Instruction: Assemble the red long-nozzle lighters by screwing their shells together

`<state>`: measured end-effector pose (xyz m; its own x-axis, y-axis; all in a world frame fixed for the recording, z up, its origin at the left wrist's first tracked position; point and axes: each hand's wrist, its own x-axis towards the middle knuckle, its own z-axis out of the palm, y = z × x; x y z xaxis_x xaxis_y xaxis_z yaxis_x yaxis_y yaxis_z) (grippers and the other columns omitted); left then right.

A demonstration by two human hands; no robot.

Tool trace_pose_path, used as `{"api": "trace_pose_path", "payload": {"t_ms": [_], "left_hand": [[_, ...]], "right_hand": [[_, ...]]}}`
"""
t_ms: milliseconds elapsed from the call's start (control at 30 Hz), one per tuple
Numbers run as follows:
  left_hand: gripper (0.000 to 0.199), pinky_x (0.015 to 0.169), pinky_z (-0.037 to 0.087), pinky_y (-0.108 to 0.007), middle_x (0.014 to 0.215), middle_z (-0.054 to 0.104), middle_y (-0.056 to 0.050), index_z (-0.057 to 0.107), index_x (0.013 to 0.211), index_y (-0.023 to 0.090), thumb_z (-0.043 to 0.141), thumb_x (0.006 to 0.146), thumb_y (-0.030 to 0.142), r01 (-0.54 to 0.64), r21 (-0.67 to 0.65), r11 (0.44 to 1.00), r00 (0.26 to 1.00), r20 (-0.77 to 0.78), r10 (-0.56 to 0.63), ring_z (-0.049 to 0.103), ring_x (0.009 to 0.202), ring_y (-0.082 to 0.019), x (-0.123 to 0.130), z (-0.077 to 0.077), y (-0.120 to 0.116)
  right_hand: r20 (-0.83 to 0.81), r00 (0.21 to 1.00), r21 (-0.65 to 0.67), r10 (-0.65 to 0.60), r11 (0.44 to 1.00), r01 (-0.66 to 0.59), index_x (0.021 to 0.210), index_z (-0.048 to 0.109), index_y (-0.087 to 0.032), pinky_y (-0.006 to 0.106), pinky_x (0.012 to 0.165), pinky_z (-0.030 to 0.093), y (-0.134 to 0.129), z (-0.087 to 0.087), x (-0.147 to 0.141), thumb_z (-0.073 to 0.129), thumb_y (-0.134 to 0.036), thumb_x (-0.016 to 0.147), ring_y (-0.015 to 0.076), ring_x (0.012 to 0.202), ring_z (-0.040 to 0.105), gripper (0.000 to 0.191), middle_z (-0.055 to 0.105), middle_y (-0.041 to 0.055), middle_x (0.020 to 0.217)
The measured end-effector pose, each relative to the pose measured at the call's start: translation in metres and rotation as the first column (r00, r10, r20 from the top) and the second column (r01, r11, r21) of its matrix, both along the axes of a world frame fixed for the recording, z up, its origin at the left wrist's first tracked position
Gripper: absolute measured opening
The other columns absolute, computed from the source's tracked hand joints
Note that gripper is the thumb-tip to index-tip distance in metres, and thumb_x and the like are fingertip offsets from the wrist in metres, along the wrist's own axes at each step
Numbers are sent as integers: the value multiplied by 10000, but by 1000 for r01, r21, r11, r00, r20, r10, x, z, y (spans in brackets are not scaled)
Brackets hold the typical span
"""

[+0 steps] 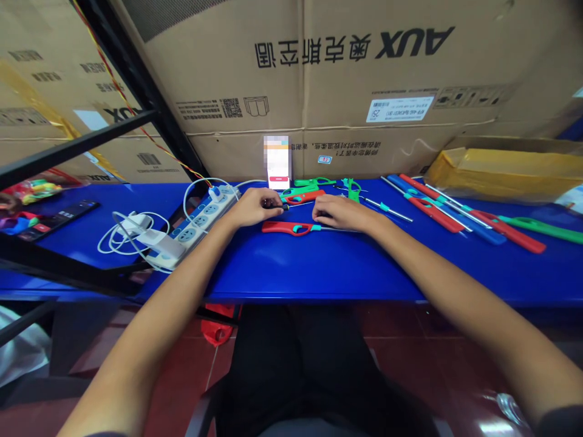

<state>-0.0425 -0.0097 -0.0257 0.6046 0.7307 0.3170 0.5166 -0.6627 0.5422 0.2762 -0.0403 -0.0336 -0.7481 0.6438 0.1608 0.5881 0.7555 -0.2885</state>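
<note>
Head view: your left hand (252, 206) is closed in a narrow pinch on a small dark part (279, 207), just behind the long red-and-teal plastic utility lighter (291, 227) lying on the glossy blue table (319, 285). Your right hand (341, 212) rests curled just beside that lighter's thin metal nozzle; whether it holds anything, you cannot tell from here. Further long red, blue and green plastic lighters (455, 209) lie untouched to that lighter's right.

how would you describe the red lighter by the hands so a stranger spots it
On the blue table below the cardboard AUX box, find the left hand and right hand. Just below them lies a long-nosed lighter with a red plastic grip, its metal tube pointing right. It alone lies between them and the table's front edge.
</note>
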Motion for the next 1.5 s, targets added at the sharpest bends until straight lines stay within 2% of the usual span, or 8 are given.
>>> {"api": "trace_pose_path", "payload": {"t_ms": [533, 633, 733, 900, 967, 1067, 1200, 1500], "left_hand": [[172, 690, 443, -323, 836, 770, -50, 835, 925, 206, 792, 881, 367, -28, -35, 999, 999, -27, 27, 606, 713, -172, 4, -2, -1], [170, 717, 464, -325, 835, 774, -45, 823, 901, 204, 784, 874, 367, -19, -22, 1000, 1000, -13, 19, 631, 740, -181, 2, -1, -1], [184, 722, 467, -316, 858, 789, -43, 815, 888, 202, 776, 879, 381, -18, -14, 1000, 1000, -9, 18, 646, 752, -178, -1, 1, -1], [186, 722, 478, -308, 874, 796, -41, 813, 904, 207, 782, 886, 389, -16, -16, 1000, 1000, -15, 16, 651, 755, -176, -2, 2, 0], [185, 735, 485, -314, 882, 798, -45, 814, 906, 206, 782, 888, 388, -14, -20, 1000, 1000, -18, 14, 656, 764, -179, -2, 2, 0], [184, 757, 495, -325, 888, 796, -48, 813, 903, 203, 780, 887, 383, -15, -14, 1000, 1000, -17, 15, 665, 782, -185, -2, 2, 0], [185, 764, 499, -327, 888, 795, -45, 810, 901, 202, 775, 887, 383, -10, 4, 1000, 1000, -11, 10, 663, 785, -184, -3, 2, 0], [213, 782, 504, -321, 900, 800, -44, 814, 909, 190, 766, 882, 396, -9, -1, 1000, 1000, -27, 9, 683, 808, -190, -4, 4, -1]], "right_hand": [[57, 997, 96, -52, 994, 46, 976, 801, -269, 443, 870, 515, -3, 2, -2, 591, -249, 1059, 302, 1100, 705, 226, 801, 99, 1130], [-26, 999, 21, -29, 999, 30, 996, 809, -263, 447, 910, 537, 0, 2, 3, 637, -286, 1052, 285, 1064, 721, 182, 810, 92, 1125], [-204, 979, -75, -23, 997, 8, 1005, 816, -245, 448, 951, 552, 4, 3, 7, 666, -346, 1047, 261, 1009, 734, 186, 817, 92, 1106], [-442, 881, -198, -166, 976, 85, 1005, 836, -246, 472, 982, 557, 11, -1, 11, 729, -480, 1007, 264, 997, 738, 257, 825, 85, 1083], [-415, 896, -193, -159, 978, 84, 1002, 841, -248, 475, 996, 559, 12, -2, 12, 729, -448, 1009, 264, 1006, 741, 229, 825, 86, 1088], [-284, 958, -133, -47, 991, 9, 1043, 854, -265, 457, 1020, 565, 9, -2, 10, 730, -353, 1017, 257, 1054, 747, 154, 825, 84, 1137], [-189, 982, -47, 30, 998, -40, 1180, 873, -284, 451, 1040, 572, 3, -1, 6, 717, -328, 1047, 270, 1140, 760, 210, 837, 85, 1216], [-1, 999, -18, 40, 999, -40, 1391, 850, -296, 483, 1084, 568, -8, 16, 17, 610, -491, 1124, 315, 1237, 738, 408, 826, 108, 1355]]}}
